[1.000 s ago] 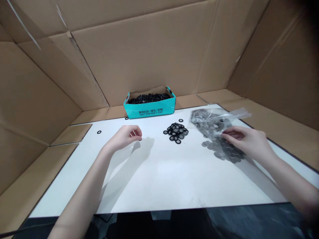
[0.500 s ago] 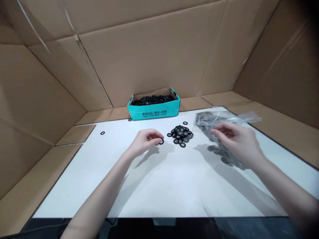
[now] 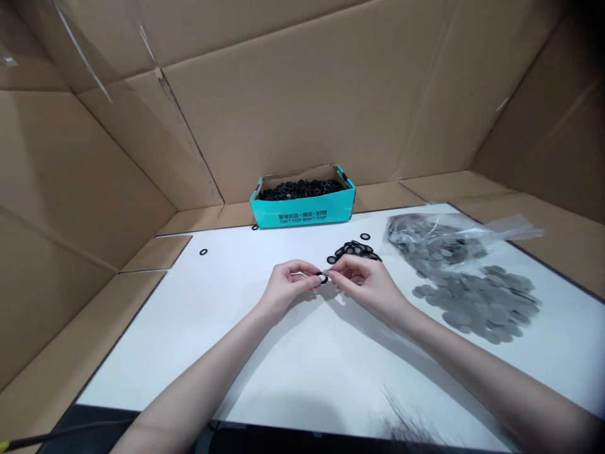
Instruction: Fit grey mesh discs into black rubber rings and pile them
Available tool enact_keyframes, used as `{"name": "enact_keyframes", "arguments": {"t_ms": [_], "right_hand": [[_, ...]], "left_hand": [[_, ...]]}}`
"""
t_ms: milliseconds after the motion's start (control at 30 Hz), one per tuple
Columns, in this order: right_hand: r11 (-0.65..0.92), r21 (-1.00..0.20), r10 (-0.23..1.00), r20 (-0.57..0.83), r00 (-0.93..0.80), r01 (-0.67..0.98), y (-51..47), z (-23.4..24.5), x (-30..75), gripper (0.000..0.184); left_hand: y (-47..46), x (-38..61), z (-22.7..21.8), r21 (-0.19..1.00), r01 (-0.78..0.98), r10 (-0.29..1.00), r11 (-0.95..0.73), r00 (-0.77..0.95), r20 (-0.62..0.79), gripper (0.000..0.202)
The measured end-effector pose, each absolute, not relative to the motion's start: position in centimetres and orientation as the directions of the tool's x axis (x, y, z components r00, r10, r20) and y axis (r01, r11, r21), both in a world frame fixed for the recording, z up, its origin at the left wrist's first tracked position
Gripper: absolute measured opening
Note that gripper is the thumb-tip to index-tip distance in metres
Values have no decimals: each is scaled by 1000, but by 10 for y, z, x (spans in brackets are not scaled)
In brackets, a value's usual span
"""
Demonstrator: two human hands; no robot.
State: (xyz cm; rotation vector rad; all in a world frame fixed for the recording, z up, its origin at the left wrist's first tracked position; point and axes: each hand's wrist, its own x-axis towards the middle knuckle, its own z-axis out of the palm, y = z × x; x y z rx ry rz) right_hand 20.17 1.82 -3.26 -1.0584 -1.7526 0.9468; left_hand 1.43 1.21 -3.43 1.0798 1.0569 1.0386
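The ring [image 3: 322, 278] I pinch is matt black and looks rubbery, like the heap of rings [image 3: 355, 250] beyond it. The discs [image 3: 477, 302] are dull grey, perhaps fine metal mesh. Their bag [image 3: 513, 226] is clear, glossy, crinkled plastic. My desk [image 3: 283, 359] is smooth, white and faintly shiny. The teal box [image 3: 302, 211] and the walls [image 3: 307, 94] are matt, creased cardboard.

bright overhead light, soft shadows, warped edges.
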Motion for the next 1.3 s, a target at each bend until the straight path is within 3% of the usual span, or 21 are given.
{"name": "enact_keyframes", "arguments": {"t_ms": [300,667,1033,1300], "right_hand": [[297,-925,933,227,-280,239,17,-43,207,20],[373,-882,905,279,-320,287,18,-44,207,17],[508,-769,840,345,-418,388,17,-49,209,17],[511,-782,834,349,-428,358,19,-52,209,11]], "left_hand": [[9,17,-39,980,-134,973,146,196,-118,37],[10,18,-42,983,-115,970,140,217,-113,36],[7,17,-38,954,187,950,-234,250,185,14],[6,17,-36,906,253,929,-338,246,278,15]]}}
